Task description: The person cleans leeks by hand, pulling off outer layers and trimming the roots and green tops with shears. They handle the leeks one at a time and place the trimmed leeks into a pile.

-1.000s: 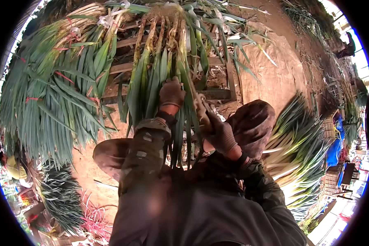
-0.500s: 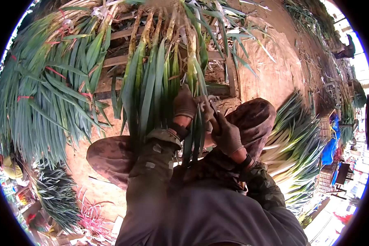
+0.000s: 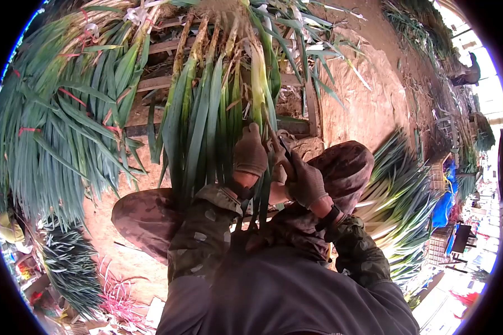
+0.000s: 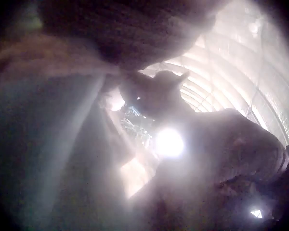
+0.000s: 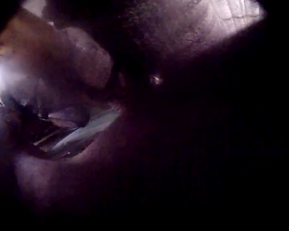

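Long green onions (image 3: 198,128) lie in front of the seated person in the head view, their browned stems away and leaves toward the lap. My gloved left hand (image 3: 250,153) grips one paler green onion (image 3: 259,84) at its leaves, fingers curled. Just to its right, my gloved right hand (image 3: 307,184) is curled with the thumb side toward that onion. From its fingers a withered brown leaf strip (image 3: 271,133) runs up along the stem. Dark shapes and glare fill both wrist views; pale green leaves (image 5: 89,129) show in the right one.
Tied green onion bundles (image 3: 44,134) spread at the left. Paler onions (image 3: 394,206) are piled beside the right knee (image 3: 346,167). A wooden slatted frame (image 3: 311,106) lies under the work, a tan sheet (image 3: 363,95) beside it. Pink ties (image 3: 120,296) lie at lower left.
Both hands have shifted right in the view, the left one moving from among the middle leaves to the paler onion. The paler stem now stands out, and the brown strip looks thinner.
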The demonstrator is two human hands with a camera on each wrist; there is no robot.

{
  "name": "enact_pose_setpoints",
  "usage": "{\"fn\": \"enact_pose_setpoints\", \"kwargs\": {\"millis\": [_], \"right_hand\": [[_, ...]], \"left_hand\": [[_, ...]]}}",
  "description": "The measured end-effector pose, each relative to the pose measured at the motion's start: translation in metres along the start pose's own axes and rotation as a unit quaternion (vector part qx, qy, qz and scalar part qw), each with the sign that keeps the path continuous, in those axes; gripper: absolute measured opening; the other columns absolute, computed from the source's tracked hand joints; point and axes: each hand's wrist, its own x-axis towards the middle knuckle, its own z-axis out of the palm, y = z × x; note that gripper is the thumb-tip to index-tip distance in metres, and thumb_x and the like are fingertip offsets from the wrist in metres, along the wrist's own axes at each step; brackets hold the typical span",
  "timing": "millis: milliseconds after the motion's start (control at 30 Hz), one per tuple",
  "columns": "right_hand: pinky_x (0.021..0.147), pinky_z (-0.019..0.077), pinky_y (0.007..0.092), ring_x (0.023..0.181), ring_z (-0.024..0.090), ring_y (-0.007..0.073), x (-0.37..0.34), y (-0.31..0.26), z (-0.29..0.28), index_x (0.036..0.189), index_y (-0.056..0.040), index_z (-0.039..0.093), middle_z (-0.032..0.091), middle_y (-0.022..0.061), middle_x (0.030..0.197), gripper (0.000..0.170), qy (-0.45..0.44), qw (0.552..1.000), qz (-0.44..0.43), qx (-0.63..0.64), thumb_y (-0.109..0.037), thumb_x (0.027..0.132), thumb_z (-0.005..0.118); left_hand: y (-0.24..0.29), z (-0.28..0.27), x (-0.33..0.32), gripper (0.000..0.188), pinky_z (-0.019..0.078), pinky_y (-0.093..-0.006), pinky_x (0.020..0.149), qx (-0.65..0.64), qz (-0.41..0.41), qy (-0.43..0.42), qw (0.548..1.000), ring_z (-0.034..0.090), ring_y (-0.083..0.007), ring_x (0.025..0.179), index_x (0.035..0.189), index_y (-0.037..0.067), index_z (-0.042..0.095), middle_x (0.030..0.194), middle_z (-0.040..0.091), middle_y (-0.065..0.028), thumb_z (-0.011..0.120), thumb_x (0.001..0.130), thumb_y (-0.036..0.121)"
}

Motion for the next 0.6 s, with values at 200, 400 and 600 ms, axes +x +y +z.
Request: {"fn": "enact_pose_setpoints", "kwargs": {"millis": [200,400,600], "right_hand": [[0.063,0.0483,0.0566,0.074,0.063,0.0472,0.047,-0.01,-0.01,0.12,-0.0072,0.044,0.065,0.0238,0.08,0.041,-0.022,0.998,0.013,-0.051,-0.02,0.086,0.062],[0.066,0.0498,0.0563,0.077,0.064,0.0473,0.106,-0.005,-0.012,0.119,-0.0053,0.043,0.066,0.0249,0.078,0.047,-0.002,0.997,-0.028,-0.078,-0.017,0.079,0.066],[0.069,0.049,0.056,0.081,0.063,0.0473,0.166,0.0,-0.008,0.12,-0.0058,0.048,0.066,0.0258,0.083,0.045,-0.007,0.993,0.002,-0.116,-0.022,0.081,0.066]], "left_hand": [[-0.002,-0.003,0.002,0.037,0.0537,-0.0517,0.07,0.02,0.0,-0.004,1.0,0.062,-0.0461,0.085,0.107,0.004,0.046,0.103,0.055,-0.0225,0.067,0.077,0.007],[-0.003,0.0,0.003,0.035,0.0541,-0.0513,0.068,0.023,-0.008,0.007,1.0,0.063,-0.0451,0.083,0.106,0.004,0.047,0.102,0.056,-0.022,0.066,0.077,0.01],[-0.007,-0.005,0.002,0.036,0.0539,-0.0503,0.067,0.019,0.0,0.017,1.0,0.063,-0.044,0.08,0.109,0.004,0.049,0.099,0.057,-0.0219,0.066,0.079,0.014]]}}
